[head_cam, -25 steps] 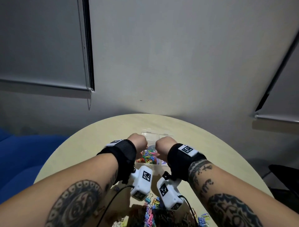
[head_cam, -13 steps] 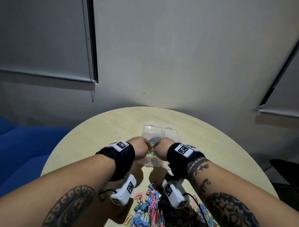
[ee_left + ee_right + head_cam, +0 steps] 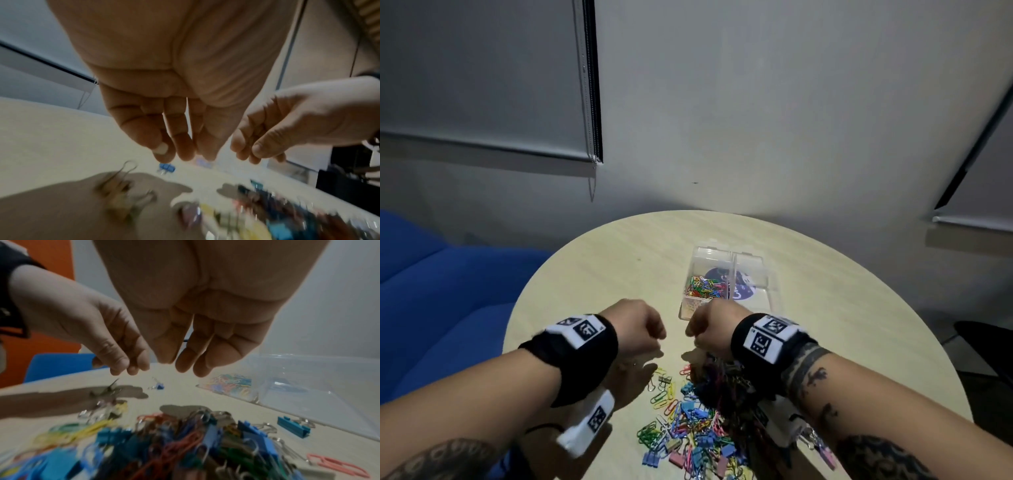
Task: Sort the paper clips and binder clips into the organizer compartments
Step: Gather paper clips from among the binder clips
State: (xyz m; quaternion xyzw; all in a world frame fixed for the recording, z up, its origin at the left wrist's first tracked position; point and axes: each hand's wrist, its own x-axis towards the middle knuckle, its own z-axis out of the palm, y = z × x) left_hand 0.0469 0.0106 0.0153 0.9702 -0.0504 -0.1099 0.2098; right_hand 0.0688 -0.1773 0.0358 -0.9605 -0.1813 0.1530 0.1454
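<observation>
A clear plastic organizer (image 3: 751, 274) stands on the round table, and its left compartment holds colourful paper clips (image 3: 703, 286). A mixed pile of paper clips and binder clips (image 3: 688, 421) lies near the table's front edge. My left hand (image 3: 650, 334) and right hand (image 3: 697, 334) hover side by side between the organizer and the pile. In the left wrist view the left hand (image 3: 180, 152) hangs with loosely curled fingers and holds nothing. The right hand (image 3: 179, 366) hangs the same way above the pile (image 3: 185, 439). A lone blue binder clip (image 3: 166, 167) lies under the left fingertips.
The pale round table (image 3: 592, 274) ends close behind the organizer, near a grey wall. A blue sofa (image 3: 441, 308) sits at the left. A blue binder clip (image 3: 293, 426) and a pink paper clip (image 3: 337, 464) lie apart from the pile, beside the organizer (image 3: 318, 386).
Both hands have drawn back from over the organizer's left compartment toward the pile. The organizer and its paper clips now show in full.
</observation>
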